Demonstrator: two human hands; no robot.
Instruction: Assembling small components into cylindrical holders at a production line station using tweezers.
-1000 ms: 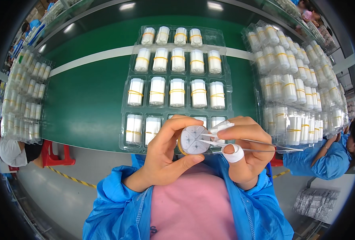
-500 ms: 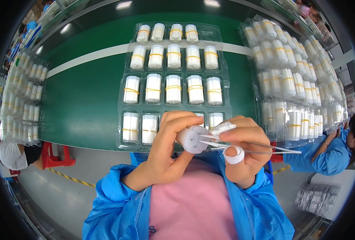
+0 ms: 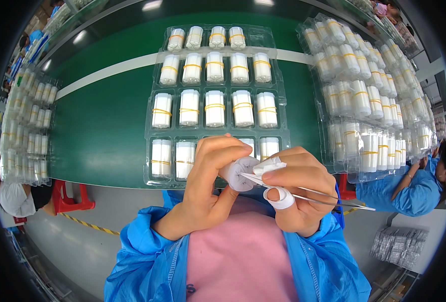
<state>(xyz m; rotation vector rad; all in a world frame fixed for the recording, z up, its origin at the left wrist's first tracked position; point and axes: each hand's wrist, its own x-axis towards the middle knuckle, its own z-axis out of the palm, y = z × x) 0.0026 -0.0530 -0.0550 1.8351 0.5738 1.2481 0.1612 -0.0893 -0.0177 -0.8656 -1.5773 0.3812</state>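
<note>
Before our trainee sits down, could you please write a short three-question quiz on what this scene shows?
1. Which tool is in the right hand: (a) scissors, (b) silver metal tweezers, (c) a brush?
2. True or false: the left hand holds a white cylinder with a lobed end.
3. How many white bundles with yellow bands lie in the far row of the clear plastic tray straight ahead?

Key: 1, b; 2, true; 3, four.

Front-row white bundle (image 3: pixel 250 143) partly hidden behind left hand (image 3: pixel 206 187).
</note>
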